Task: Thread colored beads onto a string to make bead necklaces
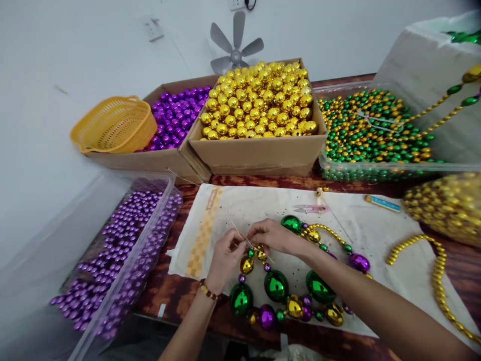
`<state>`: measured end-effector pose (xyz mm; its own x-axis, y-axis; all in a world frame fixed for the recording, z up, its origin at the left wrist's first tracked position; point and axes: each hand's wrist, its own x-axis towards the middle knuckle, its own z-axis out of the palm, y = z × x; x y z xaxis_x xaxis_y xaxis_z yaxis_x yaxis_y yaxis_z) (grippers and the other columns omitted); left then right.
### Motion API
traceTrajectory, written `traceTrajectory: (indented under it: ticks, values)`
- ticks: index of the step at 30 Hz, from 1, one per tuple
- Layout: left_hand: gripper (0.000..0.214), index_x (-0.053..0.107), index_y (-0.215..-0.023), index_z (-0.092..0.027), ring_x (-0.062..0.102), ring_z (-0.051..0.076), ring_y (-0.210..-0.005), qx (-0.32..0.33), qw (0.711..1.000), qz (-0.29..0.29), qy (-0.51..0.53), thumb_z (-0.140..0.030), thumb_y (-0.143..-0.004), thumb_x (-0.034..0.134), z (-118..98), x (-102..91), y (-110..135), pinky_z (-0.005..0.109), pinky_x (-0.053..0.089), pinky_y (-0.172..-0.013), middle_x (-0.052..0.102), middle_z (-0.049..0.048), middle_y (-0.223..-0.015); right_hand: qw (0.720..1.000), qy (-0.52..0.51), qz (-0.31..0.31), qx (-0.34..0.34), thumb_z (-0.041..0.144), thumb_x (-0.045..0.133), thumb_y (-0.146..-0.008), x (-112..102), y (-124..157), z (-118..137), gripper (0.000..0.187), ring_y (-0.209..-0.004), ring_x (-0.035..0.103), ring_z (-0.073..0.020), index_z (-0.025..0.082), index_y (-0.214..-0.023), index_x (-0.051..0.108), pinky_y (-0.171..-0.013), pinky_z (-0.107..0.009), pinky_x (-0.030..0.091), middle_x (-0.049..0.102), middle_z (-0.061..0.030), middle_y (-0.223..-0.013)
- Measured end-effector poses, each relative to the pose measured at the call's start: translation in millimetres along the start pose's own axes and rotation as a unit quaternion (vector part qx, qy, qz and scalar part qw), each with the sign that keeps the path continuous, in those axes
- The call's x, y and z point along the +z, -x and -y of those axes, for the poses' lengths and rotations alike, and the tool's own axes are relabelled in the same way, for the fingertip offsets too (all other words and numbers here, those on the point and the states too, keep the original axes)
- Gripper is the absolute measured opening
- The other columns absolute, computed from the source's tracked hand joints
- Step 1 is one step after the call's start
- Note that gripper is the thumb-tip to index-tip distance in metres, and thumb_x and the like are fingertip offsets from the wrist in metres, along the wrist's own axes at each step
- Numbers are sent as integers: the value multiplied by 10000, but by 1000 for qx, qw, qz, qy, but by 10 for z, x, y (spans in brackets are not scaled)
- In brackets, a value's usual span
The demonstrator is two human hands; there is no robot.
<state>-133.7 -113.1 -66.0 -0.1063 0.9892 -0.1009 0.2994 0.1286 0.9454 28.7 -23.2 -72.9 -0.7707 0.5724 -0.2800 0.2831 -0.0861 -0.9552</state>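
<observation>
A bead necklace (289, 291) of large green, gold and purple balls lies in a loop on a white cloth (263, 210). My left hand (224, 254) and my right hand (271, 236) meet at the necklace's upper left end. Both pinch the thin string (236, 226) there, fingers closed, beside a gold bead (247, 264). A beaded bracelet sits on my left wrist.
A cardboard box of gold balls (259, 103) and one of purple balls (175, 118) stand behind the cloth, with a yellow basket (114, 125). Clear tubs hold purple beads (112, 250) and green-gold beads (372, 133). Small scissors (310, 208), a blue tube (383, 203) and a gold strand (438, 271) lie nearby.
</observation>
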Motion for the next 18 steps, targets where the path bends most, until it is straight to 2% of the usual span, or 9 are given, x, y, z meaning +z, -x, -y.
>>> traceTrajectory:
  ticks: [4,7,13,15,18]
  values:
    - [125,569,-745,-195,563,149,-756,92,991,-54,-82,-203,-864,533,24,79,52,272,428,-683,593,22,-837,1000,-14,-14,20,204,558,-732,-6,-42,-17,168,-459,541,-96,137,-813,689,-410,-173,414,633,7,-627]
    - [113,614,-759,-211,570,168,-795,117,986,-85,-79,-200,-854,554,15,120,69,279,425,-703,607,36,-864,999,-12,-24,31,203,569,-720,9,-70,-15,168,-451,518,-94,139,-800,702,-409,-173,400,615,17,-586]
    - [57,672,-743,-238,568,203,-850,80,989,-125,4,-216,-791,651,7,152,85,293,420,-760,635,54,-885,998,16,-56,21,171,541,-710,40,-60,50,152,-461,508,-106,158,-741,690,-454,-197,396,570,28,-545]
    - [60,661,-734,-233,567,203,-850,65,988,-135,25,-233,-793,653,10,140,85,291,430,-755,632,52,-884,995,34,-95,5,148,529,-709,-25,19,75,137,-549,538,-121,167,-720,665,-536,-215,410,592,12,-608]
    - [53,637,-778,-217,588,181,-782,19,989,-121,82,-263,-804,646,18,104,80,289,461,-719,622,39,-896,989,44,-138,-18,140,540,-715,-198,225,96,99,-726,561,-150,171,-727,633,-664,-245,418,629,-26,-776]
